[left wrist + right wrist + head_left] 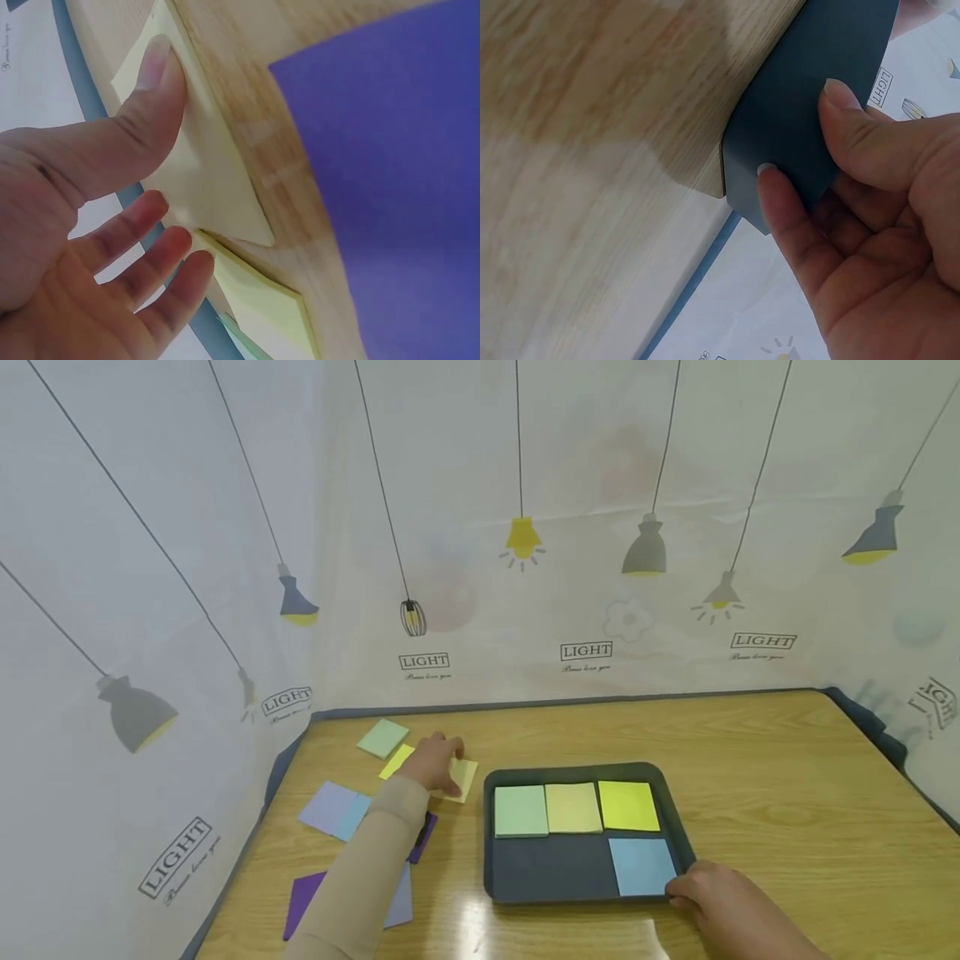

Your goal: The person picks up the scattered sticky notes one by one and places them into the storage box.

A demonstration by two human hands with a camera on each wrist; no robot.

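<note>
My left hand [431,764] reaches over a pale yellow sticky-note pad [466,779] left of the tray. In the left wrist view, the thumb overlaps the pad's face [199,176], while the other fingers are spread loosely near its edge. A brighter yellow pad [395,762] lies beside that hand. My right hand [720,897] pinches the near right corner of a dark tray [551,877]; thumb and forefinger grip its wall [787,112]. Inside the tray, green [521,811], pale yellow [573,808] and bright yellow [628,806] pads form the far row, with a blue pad [642,867] at near right.
Left on the wooden table [795,810] lie a green pad [383,738], a lilac pad [324,806], a blue pad [351,817] and purple pads [302,902], some partly behind my left sleeve [360,877]. A cloth printed with lamps [480,685] surrounds the table's back and sides.
</note>
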